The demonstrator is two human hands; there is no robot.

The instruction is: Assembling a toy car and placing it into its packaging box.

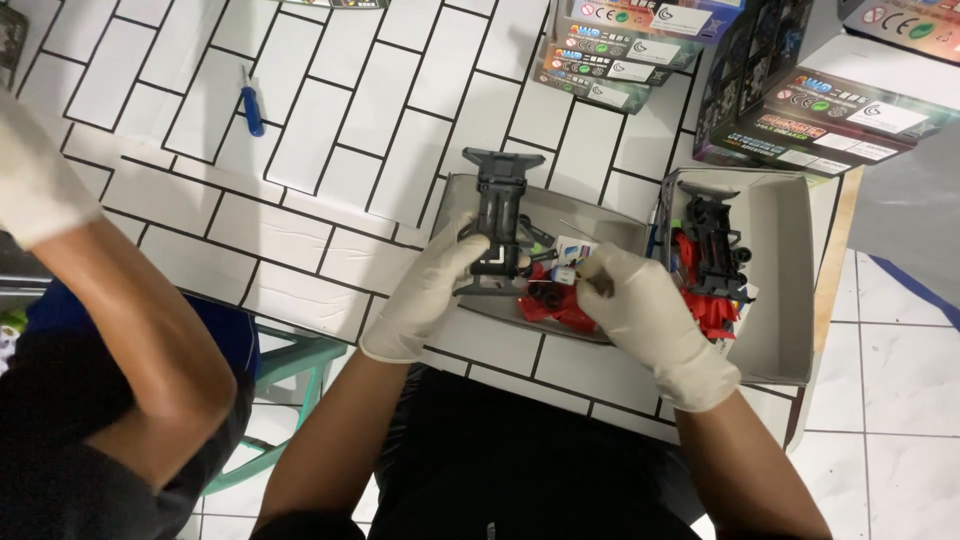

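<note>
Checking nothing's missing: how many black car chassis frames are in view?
2: one chassis in the left hand over the near tray; another chassis in the right-side tray. Others may be hidden.

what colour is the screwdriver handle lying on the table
Blue; the screwdriver shows best in the head view.

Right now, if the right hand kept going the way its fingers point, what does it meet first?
Probably the black car frame held by the left hand: the right hand points left at it, over the red parts. Depth is unclear.
</note>
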